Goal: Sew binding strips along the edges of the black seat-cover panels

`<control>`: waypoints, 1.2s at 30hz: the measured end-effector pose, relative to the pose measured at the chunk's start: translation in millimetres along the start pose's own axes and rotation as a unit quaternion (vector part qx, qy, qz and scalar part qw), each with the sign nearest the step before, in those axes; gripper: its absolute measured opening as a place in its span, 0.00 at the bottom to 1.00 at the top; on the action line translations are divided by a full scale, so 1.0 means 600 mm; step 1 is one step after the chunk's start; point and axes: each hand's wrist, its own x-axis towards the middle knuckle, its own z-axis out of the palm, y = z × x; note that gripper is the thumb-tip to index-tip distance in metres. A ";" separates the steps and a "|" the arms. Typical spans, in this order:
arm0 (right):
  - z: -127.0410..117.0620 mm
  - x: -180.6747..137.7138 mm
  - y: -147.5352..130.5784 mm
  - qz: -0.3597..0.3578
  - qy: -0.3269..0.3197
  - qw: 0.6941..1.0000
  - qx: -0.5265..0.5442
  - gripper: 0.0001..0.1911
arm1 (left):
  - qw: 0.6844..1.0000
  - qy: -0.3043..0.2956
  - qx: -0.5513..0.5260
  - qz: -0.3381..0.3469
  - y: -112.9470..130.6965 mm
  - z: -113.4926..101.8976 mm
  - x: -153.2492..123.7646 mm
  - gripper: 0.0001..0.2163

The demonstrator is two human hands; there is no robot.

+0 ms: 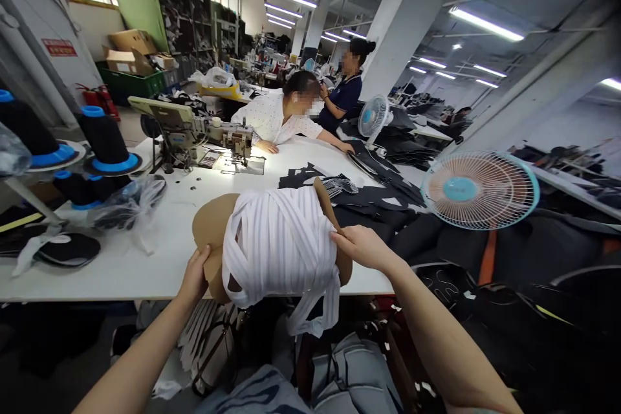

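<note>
I hold a large spool of white tape point(281, 242) wound between two brown cardboard discs, just above the front edge of the white table point(160, 259). My left hand point(195, 275) grips the rim of the left disc point(209, 228). My right hand point(361, 247) pinches the edge of the right disc point(339, 233). A loose end of tape point(315, 310) hangs down below the spool.
Black thread cones point(104, 139) on stands sit at the left. A sewing machine point(194, 132) stands mid-table with a person in a white top point(276, 118) leaning beside it and another behind. Black fabric pieces point(369, 197) and a fan point(478, 189) lie to the right.
</note>
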 end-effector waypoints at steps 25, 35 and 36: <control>-0.014 0.107 -0.113 -0.189 -0.188 0.964 0.023 0.24 | 0.701 -0.218 0.495 0.465 -0.055 0.105 -0.147 0.18; -0.002 0.078 -0.062 -0.186 -0.150 0.968 0.083 0.24 | 0.715 -0.261 0.428 0.488 -0.048 0.055 -0.144 0.09; -0.001 0.075 -0.056 -0.173 -0.146 0.970 0.090 0.24 | 0.757 -0.255 0.386 0.461 -0.042 0.037 -0.148 0.08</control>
